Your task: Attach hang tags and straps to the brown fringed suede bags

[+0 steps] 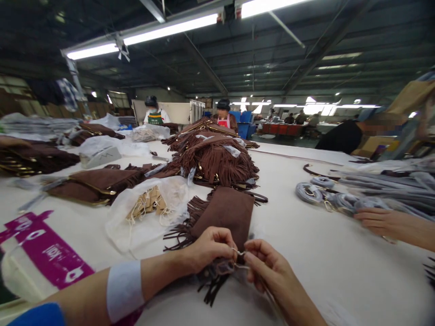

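My left hand (212, 248) pinches a thin cream string (240, 252) near the edge of a brown suede fringed bag (224, 213). Fingers curled, my right hand (267, 267) grips the same string a little to the right. A strand of it runs down past my right palm. Fringe and a clear plastic-wrapped part (222, 267) show beneath my left hand. The bag lies flat, its fringe spread to the left. Just beyond my left forearm, an opened white plastic bag (117, 222) holds several kraft-paper tags (147, 202) with white strings.
Brown fringed bags are heaped (217, 160) at the table's centre. Another brown bag (97, 183) with a gold zip lies left, near purple printed plastic (54, 253). At right, a co-worker's hand (390, 224) touches grey-wrapped straps (346, 201). Other people stand across the white table (306, 253).
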A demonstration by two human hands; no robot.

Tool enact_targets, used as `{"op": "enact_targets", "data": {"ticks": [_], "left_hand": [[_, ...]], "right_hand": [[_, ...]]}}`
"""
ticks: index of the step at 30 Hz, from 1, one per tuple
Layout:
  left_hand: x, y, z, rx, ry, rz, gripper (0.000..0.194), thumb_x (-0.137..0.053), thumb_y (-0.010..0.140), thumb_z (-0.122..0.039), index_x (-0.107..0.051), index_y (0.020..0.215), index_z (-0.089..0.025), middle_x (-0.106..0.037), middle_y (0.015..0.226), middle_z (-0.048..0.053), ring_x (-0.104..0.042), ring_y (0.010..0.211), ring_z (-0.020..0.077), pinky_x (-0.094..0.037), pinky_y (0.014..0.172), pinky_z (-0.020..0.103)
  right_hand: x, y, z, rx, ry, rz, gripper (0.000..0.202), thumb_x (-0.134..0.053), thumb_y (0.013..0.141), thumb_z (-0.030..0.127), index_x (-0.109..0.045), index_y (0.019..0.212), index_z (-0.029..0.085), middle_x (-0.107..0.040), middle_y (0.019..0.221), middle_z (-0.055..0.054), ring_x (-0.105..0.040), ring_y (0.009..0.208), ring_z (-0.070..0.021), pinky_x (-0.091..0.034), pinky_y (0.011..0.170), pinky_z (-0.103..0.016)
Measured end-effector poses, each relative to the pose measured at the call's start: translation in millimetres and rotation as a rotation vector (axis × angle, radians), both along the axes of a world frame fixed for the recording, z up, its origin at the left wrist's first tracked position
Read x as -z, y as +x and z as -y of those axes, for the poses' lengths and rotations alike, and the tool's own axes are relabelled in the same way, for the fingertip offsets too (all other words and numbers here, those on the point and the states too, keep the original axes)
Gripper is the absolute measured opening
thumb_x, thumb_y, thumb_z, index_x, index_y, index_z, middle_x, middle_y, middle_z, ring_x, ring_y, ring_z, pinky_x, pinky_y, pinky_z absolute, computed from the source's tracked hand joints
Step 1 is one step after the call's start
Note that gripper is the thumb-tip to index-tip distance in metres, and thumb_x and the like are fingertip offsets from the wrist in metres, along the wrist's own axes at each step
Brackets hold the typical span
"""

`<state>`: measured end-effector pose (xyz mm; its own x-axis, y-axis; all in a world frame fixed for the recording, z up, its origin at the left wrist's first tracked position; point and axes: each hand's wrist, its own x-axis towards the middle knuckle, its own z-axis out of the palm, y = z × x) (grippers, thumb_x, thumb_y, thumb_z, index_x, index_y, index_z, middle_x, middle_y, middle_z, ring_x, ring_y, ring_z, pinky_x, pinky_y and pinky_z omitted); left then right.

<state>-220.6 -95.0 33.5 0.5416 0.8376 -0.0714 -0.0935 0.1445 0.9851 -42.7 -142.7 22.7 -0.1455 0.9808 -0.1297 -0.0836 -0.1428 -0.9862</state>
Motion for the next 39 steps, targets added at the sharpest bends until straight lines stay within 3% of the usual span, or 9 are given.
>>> {"op": "enact_targets", "data": {"ticks": [5, 8, 16, 19, 24, 30, 33, 35, 39], "left_hand": [[2.2, 1.3, -6.5, -0.035, -0.224, 0.270, 0.015, -0.066, 0.051, -0.014, -0.054, 0.060, -0.013, -0.065, 0.066, 0.004, -0.055, 0.058, 0.0122, -0.038, 0.057, 0.023], [3.7, -1.7, -9.2, -0.085, -0.313, 0.373, 0.018, -0.067, 0.051, -0.014, -0.053, 0.063, -0.014, -0.062, 0.064, 0.001, -0.054, 0.057, 0.0115, -0.038, 0.060, 0.023], [7.8, -4.9, -8.4, -0.091, -0.354, 0.429, 0.026, -0.077, 0.054, -0.020, -0.056, 0.067, -0.012, -0.070, 0.099, 0.011, -0.062, 0.079, 0.0163, -0.041, 0.069, 0.025], [3.4, -4.1, -3.9, -0.026, -0.178, 0.318, 0.022, -0.077, 0.057, -0.021, -0.060, 0.065, -0.012, -0.070, 0.095, 0.010, -0.062, 0.080, 0.0172, -0.043, 0.075, 0.028], [-15.6, -2.4, -1.6, 0.231, 0.535, -0.064, 0.011, -0.062, 0.079, -0.020, -0.067, 0.071, -0.014, -0.067, 0.097, 0.008, -0.060, 0.090, 0.0185, -0.044, 0.083, 0.029], [-59.1, -19.6, -5.6, 0.159, 0.965, -0.506, 0.018, -0.048, 0.075, -0.005, -0.062, 0.071, -0.016, -0.063, 0.075, 0.003, -0.054, 0.073, 0.0135, -0.042, 0.070, 0.022], [-95.1, -46.2, 7.2, 0.110, 0.770, -0.421, 0.011, -0.055, 0.075, -0.011, -0.057, 0.065, -0.016, -0.059, 0.068, 0.001, -0.053, 0.065, 0.0118, -0.042, 0.062, 0.021], [-111.1, -64.1, 17.7, 0.143, 0.529, -0.318, 0.013, -0.062, 0.076, -0.021, -0.057, 0.065, -0.016, -0.058, 0.069, 0.001, -0.055, 0.064, 0.0128, -0.044, 0.061, 0.022], [-93.8, -70.0, 29.2, 0.512, 0.247, -0.305, 0.031, -0.065, 0.074, -0.033, -0.064, 0.102, -0.020, -0.064, 0.087, 0.005, -0.062, 0.081, 0.0210, -0.050, 0.071, 0.031]], "right_hand": [[-15.2, 6.4, 2.6, -0.051, -0.140, -0.381, 0.029, -0.081, 0.069, 0.039, -0.069, 0.086, 0.018, -0.073, 0.088, -0.005, -0.068, 0.076, -0.0147, -0.054, 0.068, -0.024], [-12.9, 5.0, 1.5, -0.003, -0.136, -0.429, 0.041, -0.086, 0.061, 0.036, -0.073, 0.096, 0.020, -0.073, 0.109, -0.011, -0.067, 0.103, -0.0247, -0.052, 0.092, -0.035], [8.2, -5.4, -3.4, 0.216, 0.130, 0.104, 0.043, -0.075, 0.065, 0.061, -0.068, 0.070, 0.019, -0.058, 0.047, 0.003, -0.055, 0.044, -0.0133, -0.047, 0.046, -0.023], [11.9, -9.5, -1.4, 0.204, 0.230, 0.284, 0.042, -0.068, 0.070, 0.062, -0.066, 0.067, 0.020, -0.053, 0.045, 0.004, -0.049, 0.039, -0.0112, -0.040, 0.039, -0.021], [16.5, -10.6, -0.7, 0.169, 0.241, 0.267, 0.044, -0.065, 0.073, 0.063, -0.067, 0.072, 0.019, -0.051, 0.044, 0.004, -0.048, 0.038, -0.0116, -0.038, 0.038, -0.020], [18.8, 9.0, -11.4, 0.083, 0.311, 0.416, 0.036, -0.053, 0.083, 0.046, -0.067, 0.105, 0.021, -0.069, 0.072, -0.002, -0.061, 0.057, -0.0168, -0.049, 0.051, -0.026], [17.2, 15.2, -17.1, 0.013, 0.514, 0.567, 0.027, -0.054, 0.079, 0.035, -0.073, 0.093, 0.023, -0.073, 0.096, -0.008, -0.067, 0.090, -0.0235, -0.052, 0.084, -0.035], [17.8, 17.0, -20.2, -0.006, 0.546, 0.617, 0.027, -0.051, 0.081, 0.035, -0.075, 0.089, 0.024, -0.073, 0.093, -0.007, -0.067, 0.089, -0.0240, -0.052, 0.084, -0.036], [29.3, 20.4, -25.5, -0.076, 0.533, 0.609, 0.023, -0.059, 0.078, 0.043, -0.077, 0.086, 0.030, -0.075, 0.090, -0.006, -0.069, 0.086, -0.0262, -0.055, 0.081, -0.037]]}}
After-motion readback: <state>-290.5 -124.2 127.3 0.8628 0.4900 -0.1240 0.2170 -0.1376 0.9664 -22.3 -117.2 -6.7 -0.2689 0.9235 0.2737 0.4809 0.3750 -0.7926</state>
